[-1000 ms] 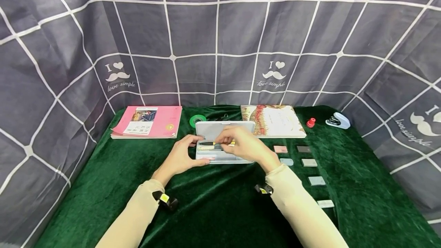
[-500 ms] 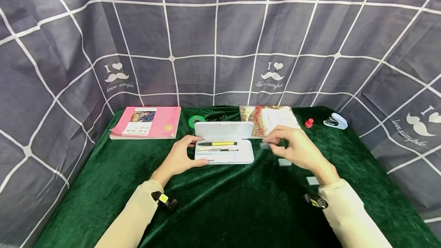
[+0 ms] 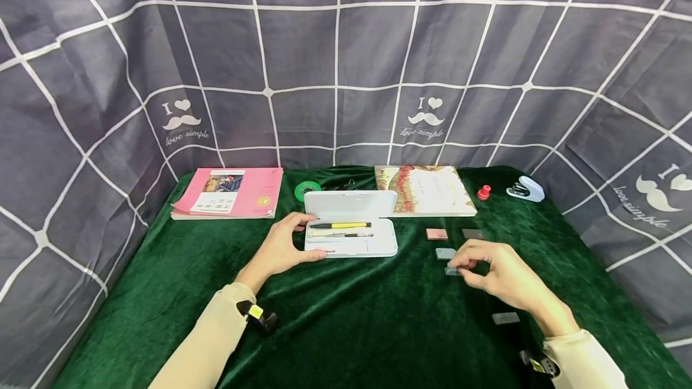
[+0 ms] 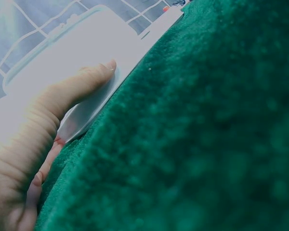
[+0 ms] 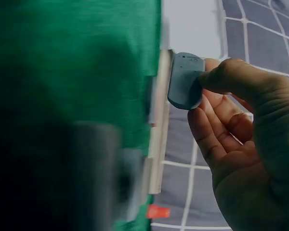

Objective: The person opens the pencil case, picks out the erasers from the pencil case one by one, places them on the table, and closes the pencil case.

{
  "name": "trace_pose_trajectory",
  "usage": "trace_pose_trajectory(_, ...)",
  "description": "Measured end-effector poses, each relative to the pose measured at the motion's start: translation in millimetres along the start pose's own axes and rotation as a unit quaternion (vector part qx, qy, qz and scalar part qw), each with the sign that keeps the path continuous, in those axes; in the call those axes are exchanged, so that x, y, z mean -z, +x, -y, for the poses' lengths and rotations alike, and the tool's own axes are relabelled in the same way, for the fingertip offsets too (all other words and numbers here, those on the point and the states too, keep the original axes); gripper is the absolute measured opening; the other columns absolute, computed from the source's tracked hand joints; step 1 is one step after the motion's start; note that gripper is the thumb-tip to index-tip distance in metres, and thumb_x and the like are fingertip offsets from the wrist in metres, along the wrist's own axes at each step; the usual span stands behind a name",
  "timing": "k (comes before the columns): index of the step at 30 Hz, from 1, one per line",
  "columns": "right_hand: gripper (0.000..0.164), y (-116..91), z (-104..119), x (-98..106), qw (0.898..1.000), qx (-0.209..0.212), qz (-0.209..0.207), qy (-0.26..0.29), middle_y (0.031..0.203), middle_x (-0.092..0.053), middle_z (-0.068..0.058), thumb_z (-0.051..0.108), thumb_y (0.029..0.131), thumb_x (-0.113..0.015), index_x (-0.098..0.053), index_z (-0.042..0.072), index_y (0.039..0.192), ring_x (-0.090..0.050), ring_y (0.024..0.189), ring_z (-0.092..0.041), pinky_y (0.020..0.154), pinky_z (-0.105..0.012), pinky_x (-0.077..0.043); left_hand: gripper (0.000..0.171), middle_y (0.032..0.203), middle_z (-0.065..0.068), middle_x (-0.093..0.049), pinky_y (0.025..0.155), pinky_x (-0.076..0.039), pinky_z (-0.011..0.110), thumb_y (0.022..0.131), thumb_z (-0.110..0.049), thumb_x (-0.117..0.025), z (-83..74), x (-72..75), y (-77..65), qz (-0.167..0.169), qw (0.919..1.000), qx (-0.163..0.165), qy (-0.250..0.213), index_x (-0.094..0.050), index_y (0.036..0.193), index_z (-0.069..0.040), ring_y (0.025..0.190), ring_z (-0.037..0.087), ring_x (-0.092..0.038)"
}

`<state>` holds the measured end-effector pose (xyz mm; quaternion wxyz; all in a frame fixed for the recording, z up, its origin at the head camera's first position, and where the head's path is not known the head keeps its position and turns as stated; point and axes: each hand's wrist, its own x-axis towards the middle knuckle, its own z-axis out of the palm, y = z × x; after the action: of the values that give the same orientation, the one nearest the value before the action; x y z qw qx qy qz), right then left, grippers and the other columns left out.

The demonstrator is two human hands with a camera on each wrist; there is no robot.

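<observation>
My left hand (image 3: 283, 239) grips the left end of an open white pencil case (image 3: 384, 245), thumb along the front edge, fingers at the back corner. Inside the case lie a yellow-and-black pen (image 3: 340, 226) and a slimmer pen (image 3: 351, 235). In the left wrist view the thumb presses on the white case (image 4: 94, 36). Right of the case, my right hand (image 3: 497, 266) pinches a flat blue-grey eraser with rounded ends (image 5: 185, 84) between thumb and fingertips. In the head view it is close over the cloth, just in front of a pale blue eraser (image 3: 445, 254).
Near the right hand lie a pink eraser (image 3: 437, 234), a dark eraser (image 3: 473, 233) and a grey one (image 3: 506, 318). Behind stand a pink book (image 3: 254, 194), green tape roll (image 3: 307, 191), patterned book (image 3: 432, 191), red cap-like piece (image 3: 483, 192) and white stapler (image 3: 532, 189).
My right hand has moved from over the pencil case out to the right and nearer, carrying the blue-grey eraser; both pens now show fully. The left hand keeps its grip on the case.
</observation>
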<state>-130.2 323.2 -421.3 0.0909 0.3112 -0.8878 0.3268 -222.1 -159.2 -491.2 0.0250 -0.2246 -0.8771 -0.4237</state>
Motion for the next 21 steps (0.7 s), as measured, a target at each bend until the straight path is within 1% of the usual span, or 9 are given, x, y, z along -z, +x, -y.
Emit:
trace_pose_trajectory(3,0.044,-8,-6,-7,1.0,-0.004,0.005,0.001,0.099,-0.075,0.011,-0.015,0.085,-0.088,-0.085,0.024,0.106,-0.066,0.083,-0.009,0.072,-0.022,-0.056,0.081,0.15,0.008,-0.066,0.114,-0.056,0.053,0.082,-0.044,-0.102,0.6,0.1,0.4,-0.003,1.0,-0.002,0.002,-0.066,0.148,-0.015,0.13,0.033,-0.068)
trace_pose_trajectory(6,0.044,-11,-11,-10,1.0,-0.001,0.017,0.002,0.098,-0.073,0.012,-0.014,0.085,-0.088,-0.084,0.023,0.107,-0.066,0.082,-0.012,0.073,-0.023,-0.055,0.081,0.15,0.008,-0.065,0.114,-0.056,0.053,0.082,-0.043,-0.102,-1.0,0.4,0.5,-0.004,1.0,-0.001,0.001,-0.066,0.148,-0.014,0.13,0.033,-0.068)
trace_pose_trajectory(10,0.045,-13,-11,-12,0.999,0.0,0.045,0.001,0.099,-0.07,0.013,-0.011,0.083,-0.091,-0.082,0.022,0.113,-0.064,0.085,-0.011,0.074,-0.025,-0.055,0.081,0.15,0.008,-0.065,0.115,-0.056,0.053,0.082,-0.042,-0.102,-2.2,0.5,0.2,-0.001,1.0,0.001,0.0,-0.066,0.149,-0.014,0.131,0.033,-0.068)
trace_pose_trajectory(15,0.044,-16,-12,-12,0.998,-0.014,0.067,-0.011,0.102,-0.067,0.014,-0.006,0.084,-0.092,-0.082,0.022,0.117,-0.061,0.089,-0.009,0.075,-0.025,-0.054,0.082,0.149,0.007,-0.065,0.115,-0.056,0.052,0.081,-0.043,-0.102,-0.6,-0.3,0.5,0.0,1.0,0.002,-0.001,-0.066,0.149,-0.014,0.131,0.032,-0.068)
trace_pose_trajectory(17,0.043,-16,-12,-12,0.997,-0.011,0.071,-0.013,0.102,-0.067,0.014,-0.005,0.085,-0.092,-0.082,0.022,0.117,-0.06,0.089,-0.009,0.074,-0.025,-0.053,0.082,0.149,0.007,-0.065,0.115,-0.056,0.052,0.081,-0.043,-0.103,-0.5,-0.5,0.4,0.0,1.0,0.003,-0.002,-0.066,0.148,-0.015,0.131,0.032,-0.068)
trace_pose_trajectory(21,0.041,-13,-11,-10,0.997,0.007,0.082,-0.014,0.102,-0.066,0.013,-0.004,0.085,-0.093,-0.081,0.019,0.117,-0.06,0.089,-0.008,0.075,-0.026,-0.054,0.082,0.15,0.007,-0.065,0.115,-0.056,0.052,0.081,-0.045,-0.102,-0.4,-0.8,0.1,0.001,1.0,0.003,-0.002,-0.066,0.149,-0.015,0.131,0.032,-0.068)
